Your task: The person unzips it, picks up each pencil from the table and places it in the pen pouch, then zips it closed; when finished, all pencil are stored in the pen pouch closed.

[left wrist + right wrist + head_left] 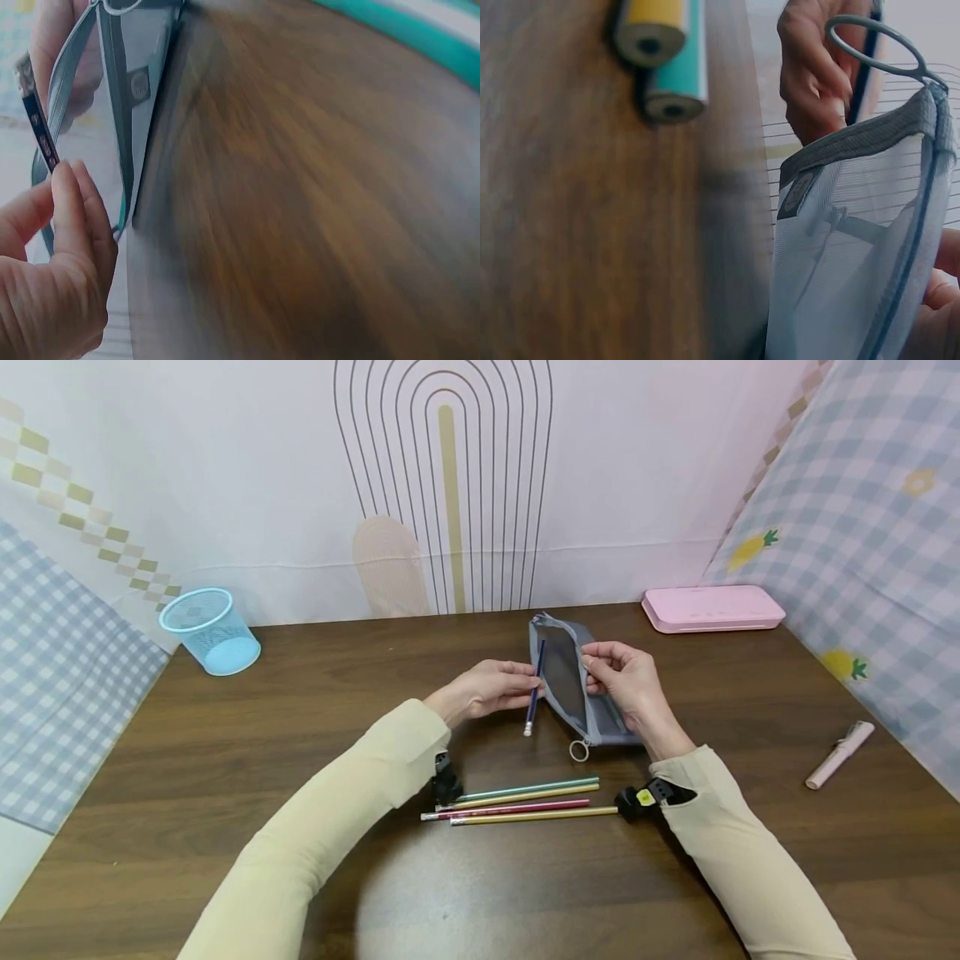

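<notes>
A dark blue pencil point(534, 693) with a pale eraser end is pinched between the thumb and fingers of my left hand point(491, 691). It stands tilted at the left edge of a grey mesh zip pouch point(611, 722), whose mouth gapes. My right hand point(626, 681) pinches the pouch's right rim. A ring pull point(578, 751) hangs at the pouch's near end. In the left wrist view the blue pencil point(39, 124) crosses in front of the pouch's zip edge. The right wrist view shows see-through mesh on the pouch point(840, 247).
Several pencils point(525, 810) in teal, yellow and red lie near my wrists. A light blue mesh cup point(213, 631) leans at the back left. A pink case point(712, 608) lies at the back right, and a pale pink pen point(840, 756) on the right.
</notes>
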The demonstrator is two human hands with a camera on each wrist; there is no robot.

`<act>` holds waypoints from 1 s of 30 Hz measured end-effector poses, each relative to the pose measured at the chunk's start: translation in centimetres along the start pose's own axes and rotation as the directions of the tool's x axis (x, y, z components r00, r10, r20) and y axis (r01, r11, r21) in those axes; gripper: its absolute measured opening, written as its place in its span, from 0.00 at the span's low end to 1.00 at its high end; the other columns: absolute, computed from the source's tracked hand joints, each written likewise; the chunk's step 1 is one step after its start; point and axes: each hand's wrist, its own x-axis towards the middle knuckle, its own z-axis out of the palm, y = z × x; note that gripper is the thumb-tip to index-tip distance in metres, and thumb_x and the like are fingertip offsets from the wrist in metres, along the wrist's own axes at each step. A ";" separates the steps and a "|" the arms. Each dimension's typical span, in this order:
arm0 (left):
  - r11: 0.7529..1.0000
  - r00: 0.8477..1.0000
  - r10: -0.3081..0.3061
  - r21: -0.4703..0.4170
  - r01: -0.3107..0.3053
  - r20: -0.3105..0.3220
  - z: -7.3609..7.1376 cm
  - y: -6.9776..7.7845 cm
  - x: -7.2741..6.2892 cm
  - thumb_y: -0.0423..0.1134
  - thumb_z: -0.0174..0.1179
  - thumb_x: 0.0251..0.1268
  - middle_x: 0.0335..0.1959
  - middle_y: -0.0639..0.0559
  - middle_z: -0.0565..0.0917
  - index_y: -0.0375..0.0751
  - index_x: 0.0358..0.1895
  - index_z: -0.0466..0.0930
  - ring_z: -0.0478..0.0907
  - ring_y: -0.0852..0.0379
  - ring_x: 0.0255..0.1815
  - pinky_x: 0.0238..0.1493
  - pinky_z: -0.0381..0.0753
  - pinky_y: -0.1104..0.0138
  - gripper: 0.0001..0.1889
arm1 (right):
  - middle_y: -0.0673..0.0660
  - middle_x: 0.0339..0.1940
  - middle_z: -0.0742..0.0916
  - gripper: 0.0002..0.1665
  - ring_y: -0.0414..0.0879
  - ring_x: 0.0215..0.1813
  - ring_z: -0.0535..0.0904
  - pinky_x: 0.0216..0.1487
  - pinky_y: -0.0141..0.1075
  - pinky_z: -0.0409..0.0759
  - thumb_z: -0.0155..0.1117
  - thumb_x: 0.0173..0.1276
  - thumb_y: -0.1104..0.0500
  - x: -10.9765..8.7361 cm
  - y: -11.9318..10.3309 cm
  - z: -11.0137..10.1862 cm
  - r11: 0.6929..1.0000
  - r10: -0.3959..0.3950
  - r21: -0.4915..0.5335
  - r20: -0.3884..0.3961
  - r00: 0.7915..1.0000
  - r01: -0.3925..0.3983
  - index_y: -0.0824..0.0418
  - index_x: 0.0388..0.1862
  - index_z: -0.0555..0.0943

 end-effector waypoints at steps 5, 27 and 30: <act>0.998 0.998 0.011 -0.066 -0.014 -0.058 1.8 0.1 1.3 0.26 0.51 0.68 0.59 0.35 0.75 0.31 0.66 0.64 0.77 0.47 0.56 0.56 0.76 0.66 0.23 | 0.46 0.21 0.79 0.11 0.34 0.22 0.75 0.24 0.23 0.80 0.58 0.67 0.68 0.0 0.1 0.0 1.000 -0.003 0.013 0.002 1.000 0.003 0.72 0.47 0.75; 0.994 0.982 0.100 -0.037 -0.107 -0.158 5.3 -0.6 2.3 0.22 0.52 0.64 0.60 0.34 0.74 0.30 0.68 0.58 0.75 0.45 0.58 0.56 0.77 0.60 0.28 | 0.46 0.21 0.80 0.10 0.34 0.22 0.76 0.24 0.24 0.80 0.58 0.67 0.69 0.0 0.1 0.0 0.999 0.001 0.040 0.016 1.000 -0.002 0.71 0.46 0.75; 0.993 0.986 0.113 -0.007 -0.115 -0.120 5.1 -0.5 1.5 0.23 0.52 0.65 0.62 0.34 0.71 0.30 0.69 0.57 0.74 0.44 0.58 0.57 0.77 0.60 0.29 | 0.46 0.21 0.80 0.09 0.34 0.22 0.76 0.24 0.24 0.80 0.58 0.67 0.68 0.0 0.0 0.0 0.999 0.004 0.034 0.015 1.000 -0.005 0.69 0.45 0.76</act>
